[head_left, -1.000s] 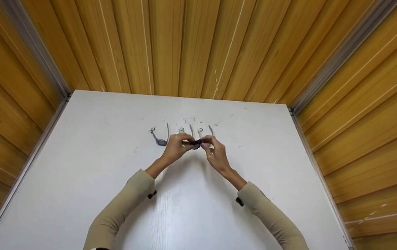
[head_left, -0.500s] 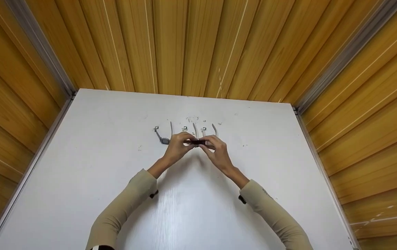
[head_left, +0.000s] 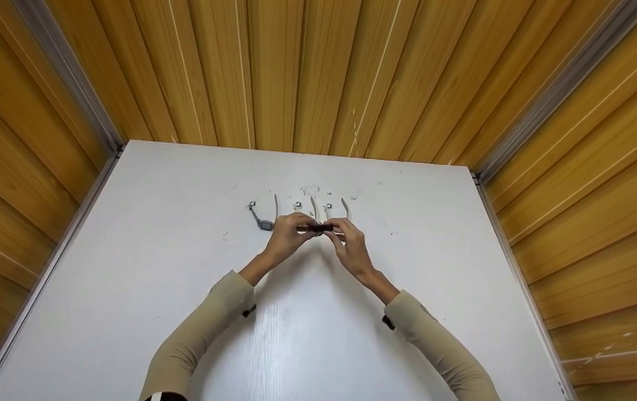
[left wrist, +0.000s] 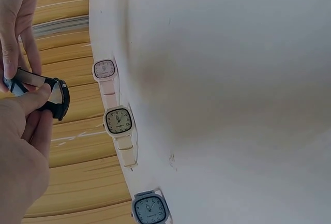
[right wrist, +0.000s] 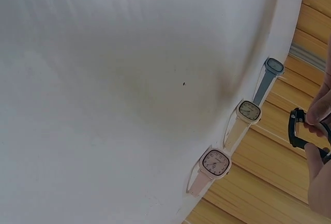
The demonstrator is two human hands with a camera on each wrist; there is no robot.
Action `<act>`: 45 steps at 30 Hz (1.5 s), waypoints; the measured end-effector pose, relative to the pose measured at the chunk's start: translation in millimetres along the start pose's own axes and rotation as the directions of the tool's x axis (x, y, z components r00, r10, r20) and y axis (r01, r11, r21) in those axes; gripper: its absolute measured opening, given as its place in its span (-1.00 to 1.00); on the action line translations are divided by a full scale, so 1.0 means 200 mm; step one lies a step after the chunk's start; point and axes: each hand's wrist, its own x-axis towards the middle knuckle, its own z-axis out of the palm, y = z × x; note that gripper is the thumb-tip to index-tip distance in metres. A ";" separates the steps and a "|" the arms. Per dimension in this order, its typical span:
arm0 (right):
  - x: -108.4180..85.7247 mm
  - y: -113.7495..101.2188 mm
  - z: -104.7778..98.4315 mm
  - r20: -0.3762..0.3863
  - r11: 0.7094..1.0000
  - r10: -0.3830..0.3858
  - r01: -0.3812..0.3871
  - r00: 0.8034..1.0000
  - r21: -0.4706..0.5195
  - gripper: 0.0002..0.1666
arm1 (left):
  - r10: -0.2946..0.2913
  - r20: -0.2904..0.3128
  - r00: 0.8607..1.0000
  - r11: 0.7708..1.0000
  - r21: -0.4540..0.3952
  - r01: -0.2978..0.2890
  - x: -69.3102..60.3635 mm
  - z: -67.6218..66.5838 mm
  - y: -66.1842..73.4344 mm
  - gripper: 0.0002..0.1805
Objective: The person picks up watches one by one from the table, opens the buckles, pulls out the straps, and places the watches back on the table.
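Both hands hold a dark wristwatch (head_left: 320,228) above the white table, its strap bent into a loop in the left wrist view. My left hand (head_left: 286,235) pinches it from the left, thumb and fingers on the watch (left wrist: 64,100). From the other side my right hand (head_left: 351,245) grips the strap, and in the right wrist view its fingers partly cover the watch (right wrist: 294,128). A blue-grey watch (head_left: 266,225) lies left of the hands. A cream watch (left wrist: 118,121) and a pink watch (left wrist: 105,70) lie in line with it, mostly hidden by the hands in the head view.
The white table (head_left: 318,334) spreads around the hands, with small marks on its surface behind the watches. Wood-look panels (head_left: 296,72) stand at its back and sides, with grey metal posts (head_left: 67,78) at the corners.
The dark watch, at first tilted between the hands, is now held more level. The right hand's fingers have shifted slightly on it, and the whole head view has moved a little.
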 end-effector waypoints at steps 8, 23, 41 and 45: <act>-0.01 0.00 -0.01 -0.007 1.000 -0.025 0.025 1.000 0.010 -0.79 | -0.015 0.001 1.000 0.998 -0.056 0.015 -0.01 0.00 0.01 -0.87; -0.02 0.01 -0.03 0.021 0.998 0.010 -0.012 1.000 0.056 -0.75 | 0.037 0.031 0.999 0.994 0.103 -0.040 -0.02 -0.01 0.03 -0.91; -0.06 0.18 0.02 -0.012 0.999 0.034 -0.034 0.999 0.010 -0.77 | 0.054 0.021 0.998 0.997 0.060 -0.055 -0.02 0.00 0.02 -0.92; -0.07 0.17 0.02 -0.016 0.999 0.034 -0.034 0.999 0.002 -0.77 | 0.042 0.012 0.999 0.999 0.023 -0.043 -0.02 0.00 0.01 -0.91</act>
